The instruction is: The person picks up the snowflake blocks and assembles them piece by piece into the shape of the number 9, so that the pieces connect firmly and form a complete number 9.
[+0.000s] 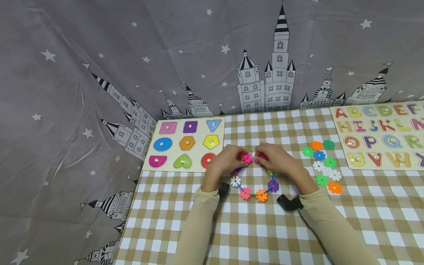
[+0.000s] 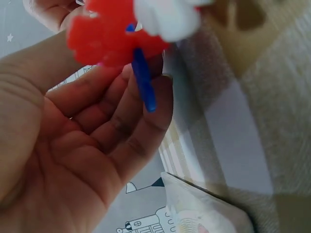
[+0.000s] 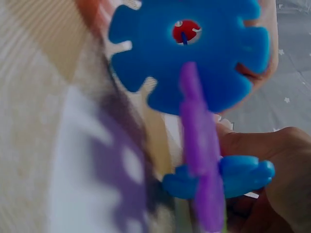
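Observation:
A ring of linked, notched plastic discs stands on the cloth between both hands; a white disc (image 1: 236,181), a pink disc (image 1: 245,193), an orange disc (image 1: 261,195) and a purple disc (image 1: 273,186) are among them. At its far side the left hand (image 1: 228,160) pinches a bright pink disc (image 1: 247,158). Opposite, the right hand (image 1: 277,159) pinches another pink piece, mostly covered by its fingers. Close to the left palm hang a red disc (image 2: 104,41) and an edge-on blue disc (image 2: 144,82). Beside the right hand, a purple disc (image 3: 201,141) joins blue discs (image 3: 150,73).
Loose notched discs, such as a blue one (image 1: 319,155) and an orange one (image 1: 335,187), lie right of the ring. A shape puzzle board (image 1: 172,143) sits at the left, a letter board (image 1: 374,138) at the right. A castle-print curtain (image 1: 198,48) hangs behind the checked tablecloth (image 1: 251,235).

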### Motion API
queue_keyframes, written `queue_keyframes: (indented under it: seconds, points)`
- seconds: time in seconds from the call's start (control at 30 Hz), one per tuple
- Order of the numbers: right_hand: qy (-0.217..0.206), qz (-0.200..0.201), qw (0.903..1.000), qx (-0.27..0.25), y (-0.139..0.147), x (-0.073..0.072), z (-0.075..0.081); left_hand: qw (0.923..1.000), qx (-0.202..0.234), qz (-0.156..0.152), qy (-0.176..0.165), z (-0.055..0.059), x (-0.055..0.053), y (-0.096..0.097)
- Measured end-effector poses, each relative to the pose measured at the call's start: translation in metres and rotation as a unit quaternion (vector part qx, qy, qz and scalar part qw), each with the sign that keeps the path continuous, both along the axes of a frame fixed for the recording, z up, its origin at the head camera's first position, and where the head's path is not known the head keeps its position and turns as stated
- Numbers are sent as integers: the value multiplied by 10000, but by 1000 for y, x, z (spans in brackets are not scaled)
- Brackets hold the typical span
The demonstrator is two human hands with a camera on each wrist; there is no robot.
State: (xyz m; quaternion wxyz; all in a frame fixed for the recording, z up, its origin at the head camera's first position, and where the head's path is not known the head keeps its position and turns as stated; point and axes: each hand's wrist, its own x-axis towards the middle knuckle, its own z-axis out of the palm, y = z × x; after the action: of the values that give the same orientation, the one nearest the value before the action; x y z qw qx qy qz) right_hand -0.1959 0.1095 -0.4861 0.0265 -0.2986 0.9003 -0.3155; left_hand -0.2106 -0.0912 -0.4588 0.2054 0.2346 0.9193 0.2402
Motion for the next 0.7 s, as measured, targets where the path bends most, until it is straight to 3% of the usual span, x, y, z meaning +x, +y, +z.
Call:
queue_keyframes:
  seconds: [0.1,0.27,0.43,0.7]
  points:
    - [85,27,9998,-178,-1,0,-2,9999,22,3,115,-2,-1,0]
    - [62,-4,9990,-436,-1,0,-6,9997,245,47,32,-4,-1,-1]
    - [-130,-6,9977,-661,0,-1,-7,9994,349,72,23,-6,-1,-1]
    - [-425,-121,9944,-958,4,-3,-9,9985,461,-47,306,-9,-3,2]
